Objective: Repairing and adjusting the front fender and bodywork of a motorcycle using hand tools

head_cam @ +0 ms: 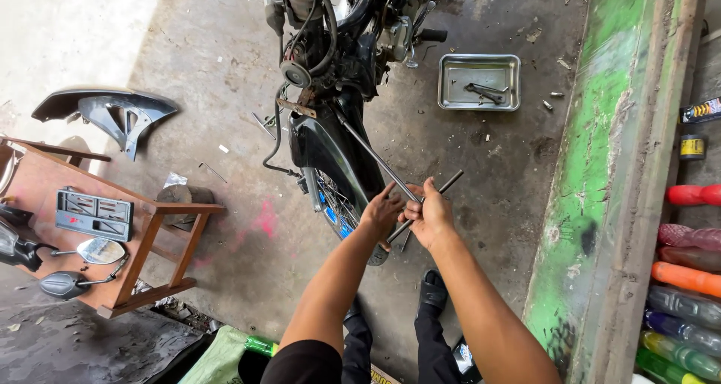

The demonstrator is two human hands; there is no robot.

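Observation:
A stripped motorcycle stands on the concrete floor, its black front fender and spoked front wheel pointing toward me. A long metal T-handle wrench runs from the front end of the bike back to my hands. My left hand grips one side of its crossbar and my right hand grips the other side, both just above the wheel. My black trousers and sandal show below.
A metal tray holding tools lies right of the bike, with loose bolts beside it. A wooden bench at left carries a plate holder and mirrors. A grey body panel lies behind it. A green ledge and coloured bottles line the right.

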